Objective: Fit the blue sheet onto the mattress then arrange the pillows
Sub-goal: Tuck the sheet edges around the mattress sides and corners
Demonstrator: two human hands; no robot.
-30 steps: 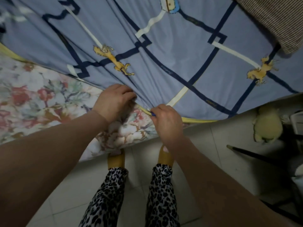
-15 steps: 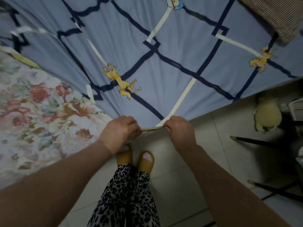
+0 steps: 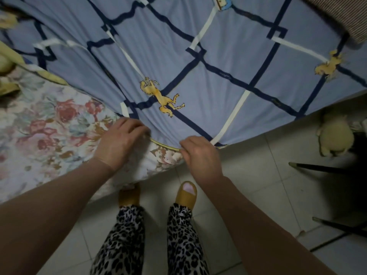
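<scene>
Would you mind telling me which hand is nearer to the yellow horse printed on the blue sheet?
Left. The left hand rests just below-left of the yellow horse, at the blue sheet edge; the right hand pinches the hem farther down-right.

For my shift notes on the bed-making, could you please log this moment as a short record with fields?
sheet: blue cotton sheet with navy grid and yellow horses, spread over most of the bed
mattress: floral-print mattress, near corner uncovered
left hand: left hand grips sheet edge at the corner
right hand: right hand pinches yellow-trimmed hem
floor: pale tiled floor, yellow plush toy at right
status: corner not yet tucked
</scene>
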